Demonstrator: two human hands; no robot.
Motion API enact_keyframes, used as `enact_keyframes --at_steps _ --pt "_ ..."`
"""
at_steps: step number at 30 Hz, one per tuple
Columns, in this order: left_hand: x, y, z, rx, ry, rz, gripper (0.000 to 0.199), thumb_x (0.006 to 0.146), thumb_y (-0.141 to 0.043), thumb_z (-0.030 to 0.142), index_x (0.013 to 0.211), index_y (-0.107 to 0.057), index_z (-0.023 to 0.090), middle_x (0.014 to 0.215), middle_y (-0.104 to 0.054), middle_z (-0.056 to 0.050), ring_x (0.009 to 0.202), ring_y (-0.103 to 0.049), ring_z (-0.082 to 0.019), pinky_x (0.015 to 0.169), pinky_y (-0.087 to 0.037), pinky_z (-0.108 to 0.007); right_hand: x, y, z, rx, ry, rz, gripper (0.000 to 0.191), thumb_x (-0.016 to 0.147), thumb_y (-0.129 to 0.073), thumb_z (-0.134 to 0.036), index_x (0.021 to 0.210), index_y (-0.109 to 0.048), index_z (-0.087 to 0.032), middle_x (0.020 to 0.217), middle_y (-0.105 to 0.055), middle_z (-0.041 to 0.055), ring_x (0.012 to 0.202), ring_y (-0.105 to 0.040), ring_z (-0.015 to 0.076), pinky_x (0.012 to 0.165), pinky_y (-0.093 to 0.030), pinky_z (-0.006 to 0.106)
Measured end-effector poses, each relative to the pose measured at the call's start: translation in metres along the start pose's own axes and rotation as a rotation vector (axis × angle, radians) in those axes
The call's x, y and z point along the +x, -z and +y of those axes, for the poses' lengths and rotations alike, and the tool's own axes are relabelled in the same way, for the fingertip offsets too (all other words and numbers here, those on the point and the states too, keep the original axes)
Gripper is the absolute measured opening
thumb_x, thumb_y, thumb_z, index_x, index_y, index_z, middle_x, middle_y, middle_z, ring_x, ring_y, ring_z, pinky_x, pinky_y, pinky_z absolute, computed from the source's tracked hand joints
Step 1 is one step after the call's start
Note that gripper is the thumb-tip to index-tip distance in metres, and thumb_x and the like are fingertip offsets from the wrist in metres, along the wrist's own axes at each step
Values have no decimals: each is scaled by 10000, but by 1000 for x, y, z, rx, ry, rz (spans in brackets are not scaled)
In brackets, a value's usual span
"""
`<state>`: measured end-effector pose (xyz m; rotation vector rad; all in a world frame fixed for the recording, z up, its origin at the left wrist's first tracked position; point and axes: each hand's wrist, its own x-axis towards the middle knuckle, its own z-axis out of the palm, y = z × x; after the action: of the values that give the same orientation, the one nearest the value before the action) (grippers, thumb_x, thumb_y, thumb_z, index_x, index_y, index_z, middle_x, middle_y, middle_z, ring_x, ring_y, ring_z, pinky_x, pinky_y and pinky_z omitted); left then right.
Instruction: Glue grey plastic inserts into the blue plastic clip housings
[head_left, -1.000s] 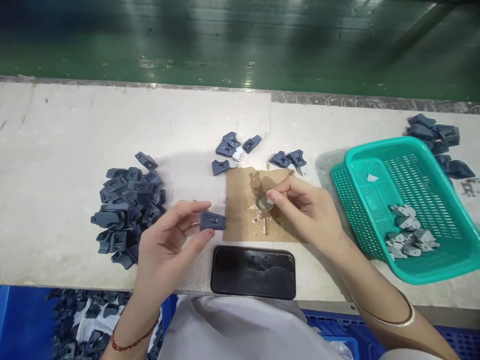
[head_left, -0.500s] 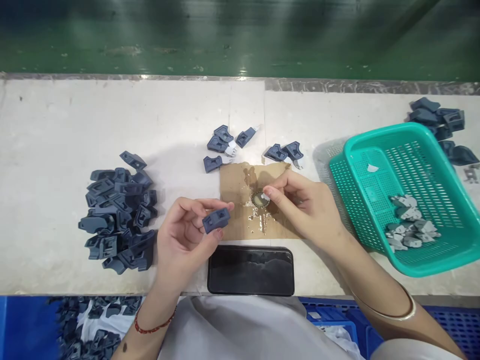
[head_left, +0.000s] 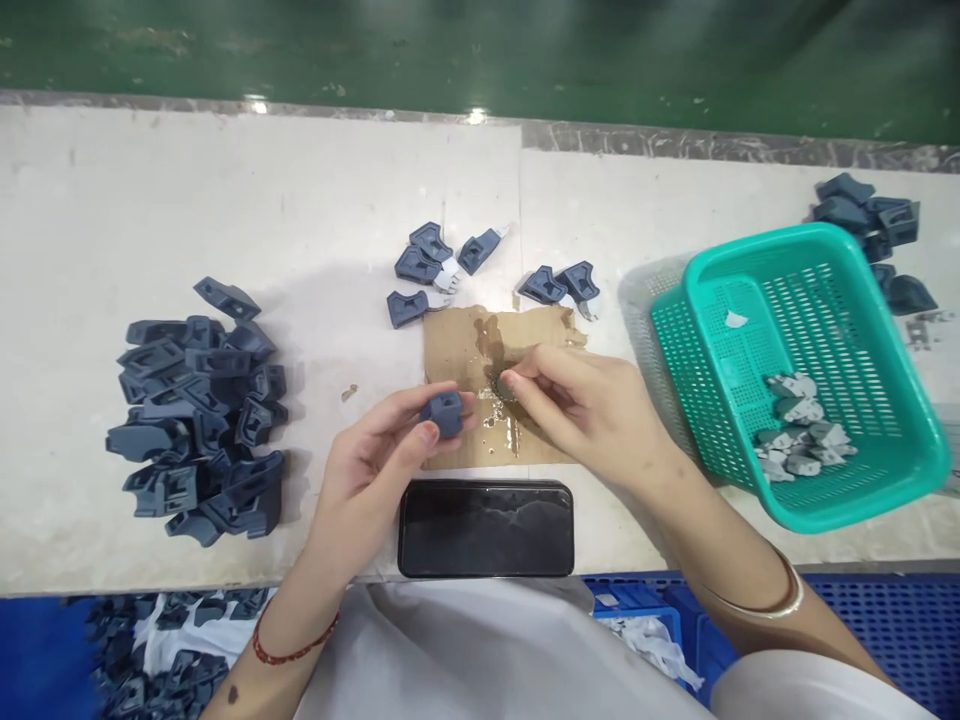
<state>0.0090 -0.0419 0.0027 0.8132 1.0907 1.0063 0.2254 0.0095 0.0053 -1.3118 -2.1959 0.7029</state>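
My left hand (head_left: 390,450) is closed around a dark blue-grey plastic part (head_left: 445,412), pinched between thumb and fingers with an opening in its top face. Just to the right, my right hand (head_left: 581,410) is pinched over a small round dish (head_left: 504,386) on a wet piece of cardboard (head_left: 450,345). The small whitish piece that showed at its fingertips is now hidden by the fingers. Behind the cardboard lie several dark parts with pale metal ends, among them a part (head_left: 407,308) on the left and another (head_left: 542,285) on the right.
To the left is a heap of dark plastic parts (head_left: 199,400). A green basket (head_left: 667,330) at the right holds several light-grey metal pieces (head_left: 802,440). Beyond it are more dark parts (head_left: 844,212). A black phone (head_left: 486,530) lies by the front edge.
My right fingertips have lowered onto the small dish, covering the whitish piece. My left hand has turned the plastic part so it shows another face. The whole view has shifted slightly.
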Motion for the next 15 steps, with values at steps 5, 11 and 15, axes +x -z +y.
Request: enact_keyframes --at_steps 5,11,15 --pt "2 -2 -1 16 19 13 205 944 -742 262 1134 -786 323 1079 -802 11 1032 -786 -145 880 -639 -174 1 -2 3 -37 24 -44 238 1012 -550 -203 775 -548 -189 633 -508 -34 550 -455 103 554 -323 253" --pt "5 -6 -7 133 -66 29 226 871 -788 145 1048 -773 285 1093 -741 25 1046 -755 -111 936 -589 -140 0 3 -4 377 -267 99 302 992 -627 -293 717 -538 -206 543 -468 -60 476 -396 84 473 -271 244" --pt "2 -10 -10 194 -119 25 144 866 -791 154 964 -745 249 1126 -765 11 1101 -728 -121 972 -584 -166 2 1 -12 692 -370 129 323 963 -685 -345 702 -553 -208 490 -474 -67 443 -370 80 456 -258 249"
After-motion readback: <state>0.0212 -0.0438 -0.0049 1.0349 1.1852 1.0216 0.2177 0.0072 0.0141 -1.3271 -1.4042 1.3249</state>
